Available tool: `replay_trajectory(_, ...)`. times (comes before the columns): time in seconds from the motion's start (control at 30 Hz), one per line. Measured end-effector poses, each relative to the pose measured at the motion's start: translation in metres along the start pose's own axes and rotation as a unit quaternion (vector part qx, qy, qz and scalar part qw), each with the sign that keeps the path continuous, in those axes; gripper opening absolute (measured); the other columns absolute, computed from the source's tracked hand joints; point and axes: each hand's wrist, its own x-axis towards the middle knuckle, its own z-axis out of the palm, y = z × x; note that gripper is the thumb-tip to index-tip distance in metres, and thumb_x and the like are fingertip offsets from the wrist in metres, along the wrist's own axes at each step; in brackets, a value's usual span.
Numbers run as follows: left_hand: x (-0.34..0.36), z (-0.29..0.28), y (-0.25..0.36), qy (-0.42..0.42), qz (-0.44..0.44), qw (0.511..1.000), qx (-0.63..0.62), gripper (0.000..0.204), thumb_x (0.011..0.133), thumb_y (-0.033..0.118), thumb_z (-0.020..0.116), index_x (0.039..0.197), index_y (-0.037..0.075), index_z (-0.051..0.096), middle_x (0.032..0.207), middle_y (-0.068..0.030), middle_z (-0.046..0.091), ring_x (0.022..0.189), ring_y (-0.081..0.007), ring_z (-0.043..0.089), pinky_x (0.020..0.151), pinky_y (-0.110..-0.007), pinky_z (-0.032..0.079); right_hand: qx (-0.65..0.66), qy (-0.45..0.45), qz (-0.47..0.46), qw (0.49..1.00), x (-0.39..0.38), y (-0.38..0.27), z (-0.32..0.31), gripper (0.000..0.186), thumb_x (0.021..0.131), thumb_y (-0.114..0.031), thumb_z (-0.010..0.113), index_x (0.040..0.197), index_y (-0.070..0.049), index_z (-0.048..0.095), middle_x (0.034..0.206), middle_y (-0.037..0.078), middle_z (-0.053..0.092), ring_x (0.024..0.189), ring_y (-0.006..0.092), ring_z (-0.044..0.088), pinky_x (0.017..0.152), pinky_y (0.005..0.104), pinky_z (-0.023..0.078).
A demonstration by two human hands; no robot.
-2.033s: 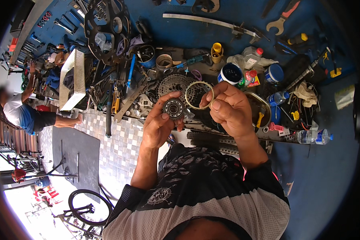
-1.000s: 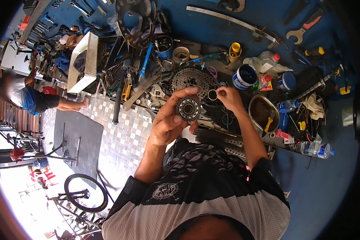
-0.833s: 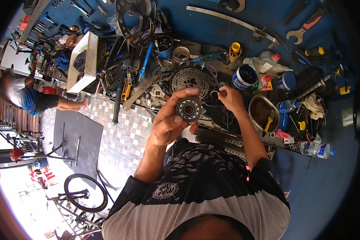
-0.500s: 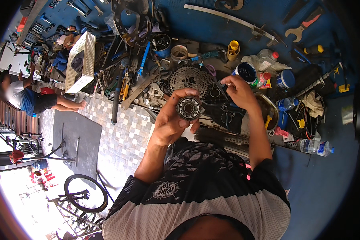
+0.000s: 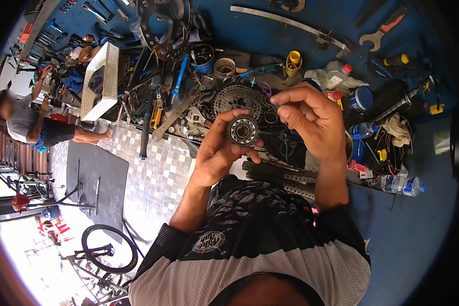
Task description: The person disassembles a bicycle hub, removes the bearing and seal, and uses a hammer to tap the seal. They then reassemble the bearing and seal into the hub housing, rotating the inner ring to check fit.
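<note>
My left hand (image 5: 213,155) is closed round a metal bearing part (image 5: 243,131), a round ring with balls showing in its face, turned upward. To the right of it, my right hand (image 5: 313,122) is raised with thumb and forefinger pinched together. Whatever sits between those fingertips is too small to make out. Behind both hands, a large bicycle cassette (image 5: 233,98) lies on the cluttered bench. A blue-rimmed tub (image 5: 313,83) is mostly covered by my right hand.
Spanners, an adjustable wrench (image 5: 194,118) and other tools crowd the bench. A white perforated basket (image 5: 106,92) stands at the left, plastic bottles (image 5: 363,130) at the right. Another person (image 5: 28,120) sits far left, near a bicycle wheel (image 5: 109,247) below.
My right hand has come up from beside the tub, nearer the bearing part, its fingers still pinched. My left hand has shifted slightly. The other person has leaned and moved their arms.
</note>
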Motion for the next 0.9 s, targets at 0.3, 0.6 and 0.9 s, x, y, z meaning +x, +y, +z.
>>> replay_trajectory(0.3,-0.001,0.000,0.001,-0.022,0.016,0.999,-0.020,0.074,0.097,0.012,0.057,0.164,0.003,0.028,0.124,-0.0164,0.061,0.106,-0.0257,0.067,0.083,-0.042,0.061,0.192,0.007,0.109,0.975,0.000,-0.008,0.022,0.023,0.106,-0.003,0.067,0.127,0.007,0.069,0.127,0.013,0.073,0.097,0.0197,0.079,0.076,0.0267,0.065)
replay_trajectory(0.6,-0.004,0.008,0.002,-0.011,0.025,1.000,-0.002,0.076,0.089,0.017,0.063,0.158,0.002,0.034,0.119,-0.0131,0.060,0.097,-0.0188,0.062,0.075,-0.035,0.056,0.070,0.047,0.025,0.996,-0.005,-0.007,0.028,0.021,0.099,-0.002,0.076,0.120,0.003,0.074,0.107,0.008,0.078,0.088,0.0101,0.074,0.076,0.0241,0.059)
replay_trajectory(0.9,-0.008,0.020,0.005,0.016,0.045,0.997,0.055,0.073,0.089,0.016,0.063,0.155,-0.001,0.037,0.116,-0.0103,0.057,0.091,-0.0142,0.056,0.074,-0.031,0.052,0.020,0.040,0.022,0.999,-0.004,-0.019,0.028,0.016,0.096,-0.004,0.081,0.110,0.001,0.074,0.097,0.004,0.076,0.083,0.0065,0.068,0.072,0.0235,0.054)
